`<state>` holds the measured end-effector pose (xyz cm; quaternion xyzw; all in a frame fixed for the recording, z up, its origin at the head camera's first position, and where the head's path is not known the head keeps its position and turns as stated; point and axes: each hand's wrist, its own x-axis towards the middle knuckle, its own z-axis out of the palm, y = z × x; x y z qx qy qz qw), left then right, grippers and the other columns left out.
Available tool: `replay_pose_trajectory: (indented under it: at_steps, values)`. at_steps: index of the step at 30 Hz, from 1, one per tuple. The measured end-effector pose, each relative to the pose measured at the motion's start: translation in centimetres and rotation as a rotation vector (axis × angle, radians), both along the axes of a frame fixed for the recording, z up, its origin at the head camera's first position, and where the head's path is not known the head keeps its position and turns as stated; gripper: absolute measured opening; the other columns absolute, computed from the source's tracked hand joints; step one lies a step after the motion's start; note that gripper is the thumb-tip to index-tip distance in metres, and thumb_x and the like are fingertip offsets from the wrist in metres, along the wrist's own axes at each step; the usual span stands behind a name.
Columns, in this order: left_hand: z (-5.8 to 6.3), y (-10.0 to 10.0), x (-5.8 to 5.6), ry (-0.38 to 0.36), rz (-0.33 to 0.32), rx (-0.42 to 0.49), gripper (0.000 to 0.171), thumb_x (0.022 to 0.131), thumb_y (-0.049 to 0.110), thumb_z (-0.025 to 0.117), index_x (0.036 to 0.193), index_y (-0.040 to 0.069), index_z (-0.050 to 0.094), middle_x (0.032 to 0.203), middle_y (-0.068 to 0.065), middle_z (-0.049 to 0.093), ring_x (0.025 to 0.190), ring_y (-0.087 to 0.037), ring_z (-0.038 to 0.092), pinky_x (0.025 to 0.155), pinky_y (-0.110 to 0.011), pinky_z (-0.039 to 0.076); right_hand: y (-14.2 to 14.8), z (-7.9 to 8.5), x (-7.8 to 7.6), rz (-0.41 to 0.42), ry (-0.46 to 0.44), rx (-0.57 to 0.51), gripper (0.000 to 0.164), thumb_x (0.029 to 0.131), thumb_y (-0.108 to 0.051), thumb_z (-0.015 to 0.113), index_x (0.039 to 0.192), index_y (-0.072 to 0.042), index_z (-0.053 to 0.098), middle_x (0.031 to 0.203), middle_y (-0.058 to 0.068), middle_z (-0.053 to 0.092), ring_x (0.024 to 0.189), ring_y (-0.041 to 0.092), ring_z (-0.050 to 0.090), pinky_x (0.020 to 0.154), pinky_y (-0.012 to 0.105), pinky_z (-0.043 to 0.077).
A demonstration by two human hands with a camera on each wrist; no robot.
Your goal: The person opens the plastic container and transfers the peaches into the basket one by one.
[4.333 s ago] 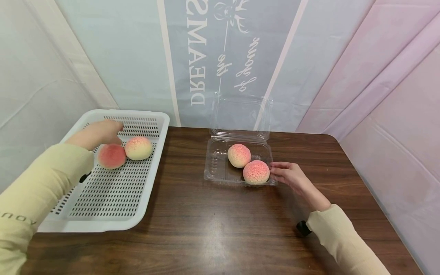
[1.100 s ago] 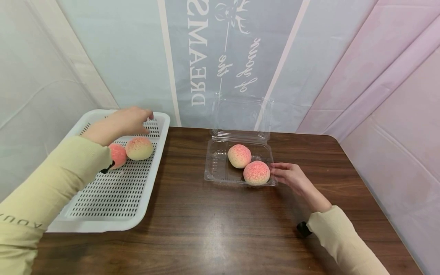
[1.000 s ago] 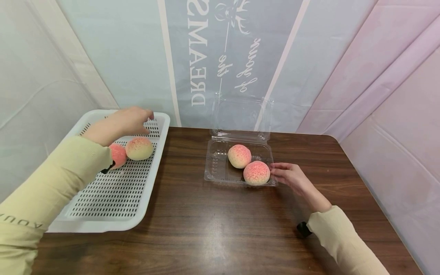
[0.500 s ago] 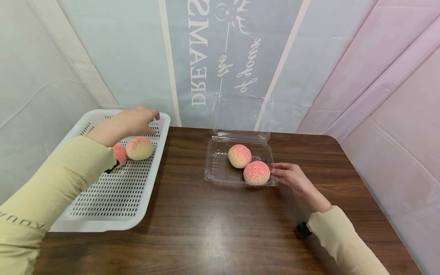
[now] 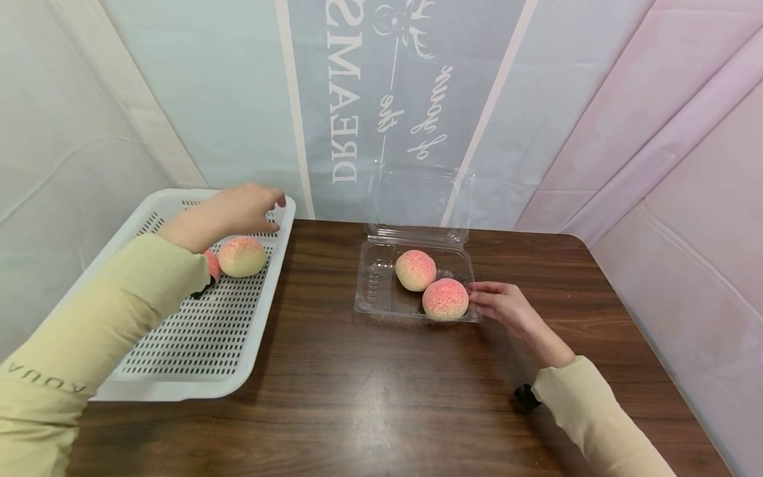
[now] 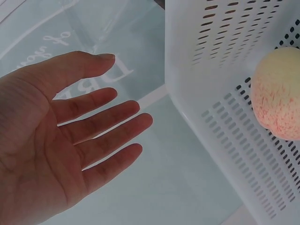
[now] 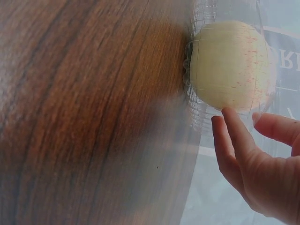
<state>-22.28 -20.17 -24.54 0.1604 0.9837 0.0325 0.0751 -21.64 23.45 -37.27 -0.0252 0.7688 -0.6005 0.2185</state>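
My left hand hovers over the far right corner of a white plastic basket. Its fingers are spread and touch nothing, as the left wrist view shows. Below it in the basket lies a pink-and-cream peach; a redder peach beside it is mostly hidden by the wrist. My right hand touches the right wall of a clear plastic clamshell box with nearly straight fingertips. Inside that box sit two peaches, one farther back and one at the front right.
The hinged clear lid stands upright against the printed backdrop. Dark wooden table lies between basket and box and in front of them. Pale cloth walls border the left and right sides.
The left hand has moved right across the basket, past its peaches, to the far right rim, its wrist now covering much of the redder peach. The right hand and clamshell box have stayed put.
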Motion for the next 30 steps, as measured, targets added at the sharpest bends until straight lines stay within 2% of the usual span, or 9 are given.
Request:
replay_pose_trajectory:
  at_steps: [9, 30]
  values:
    - [0.3, 0.8, -0.1, -0.013, -0.020, 0.021, 0.042, 0.082, 0.016, 0.063, 0.116, -0.003, 0.050, 0.111, -0.024, 0.057, 0.102, -0.039, 0.053, 0.082, -0.049, 0.043, 0.0, 0.0, 0.0, -0.001, -0.001, 0.006, 0.050, 0.093, -0.006, 0.049, 0.132, 0.017, 0.030, 0.135, 0.035, 0.031, 0.090, -0.001, 0.057, 0.082, 0.022, 0.047]
    - [0.4, 1.7, -0.7, -0.048, 0.000, 0.037, 0.041, 0.084, 0.018, 0.062, 0.118, -0.001, 0.049, 0.116, -0.022, 0.055, 0.108, -0.038, 0.049, 0.085, -0.050, 0.042, -0.1, 0.2, 0.1, 0.005, -0.001, 0.016, 0.049, 0.092, -0.007, 0.049, 0.132, 0.017, 0.031, 0.135, 0.035, 0.032, 0.090, -0.001, 0.057, 0.082, 0.022, 0.047]
